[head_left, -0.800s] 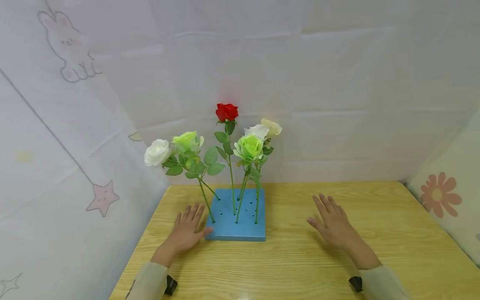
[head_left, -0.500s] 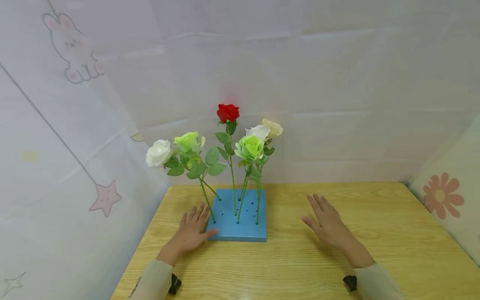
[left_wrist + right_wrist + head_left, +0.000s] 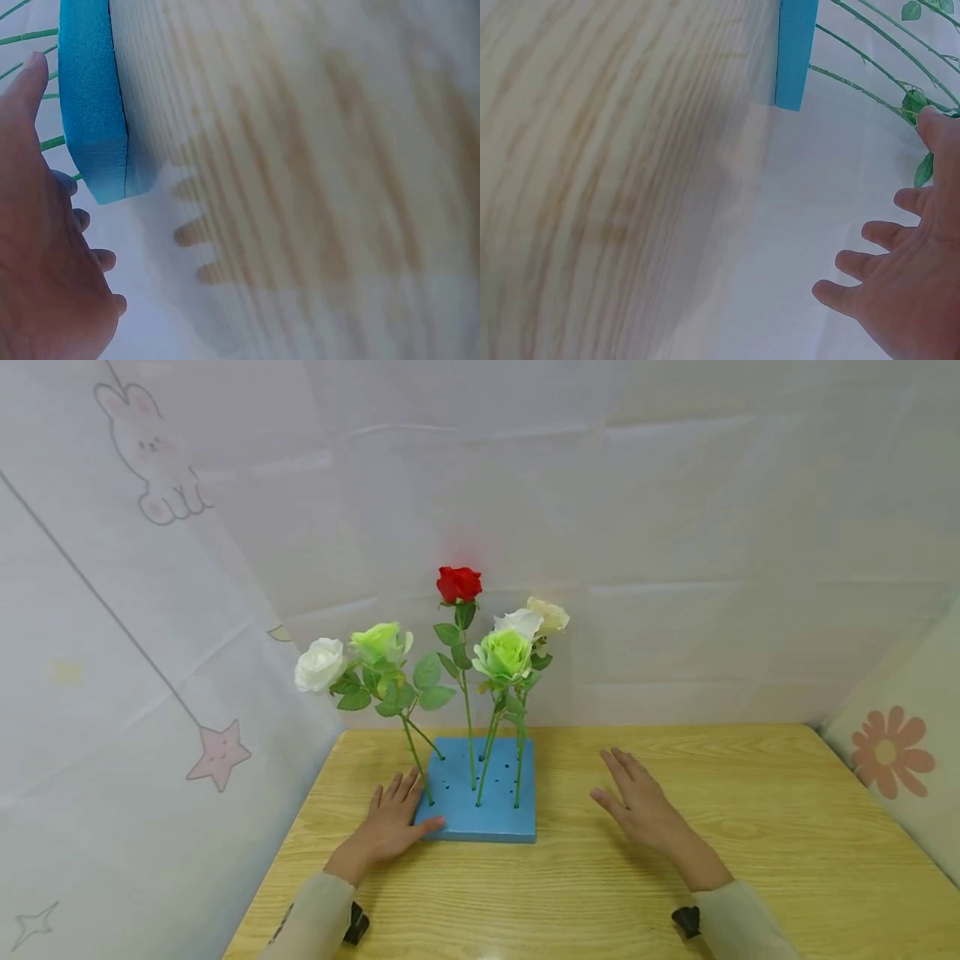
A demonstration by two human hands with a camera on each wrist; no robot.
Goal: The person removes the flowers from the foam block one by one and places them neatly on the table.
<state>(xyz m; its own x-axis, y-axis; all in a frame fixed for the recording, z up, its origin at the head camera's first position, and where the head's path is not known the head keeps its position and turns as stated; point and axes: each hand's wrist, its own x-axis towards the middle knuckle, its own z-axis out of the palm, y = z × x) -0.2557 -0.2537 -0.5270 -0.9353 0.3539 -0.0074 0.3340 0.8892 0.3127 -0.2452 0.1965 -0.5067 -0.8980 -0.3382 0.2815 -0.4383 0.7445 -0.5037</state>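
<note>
A blue foam block (image 3: 480,822) with small holes lies on the table, artificial roses standing in it. At the left lean a white rose (image 3: 320,665) and a green rose (image 3: 379,645). The red rose (image 3: 459,585) rises tallest in the middle. Grouped at the right are another green rose (image 3: 502,657), a white rose (image 3: 519,623) and a cream rose (image 3: 550,614). My left hand (image 3: 391,825) is at the block's left side, fingers spread, thumb over its front left corner; contact is unclear. Apart from the block, to its right, my right hand (image 3: 642,808) has straight fingers and holds nothing.
The wooden table (image 3: 577,893) extends around the block. Pale cloth walls (image 3: 675,543) with printed figures, such as a rabbit (image 3: 157,452) and a star (image 3: 219,755), enclose the back and sides. A black strap piece (image 3: 686,921) shows at my right wrist.
My right hand has moved left, nearer the block. My left hand has shifted slightly right, its thumb further over the block's corner. The whole view has drifted a little; the roses stand as before.
</note>
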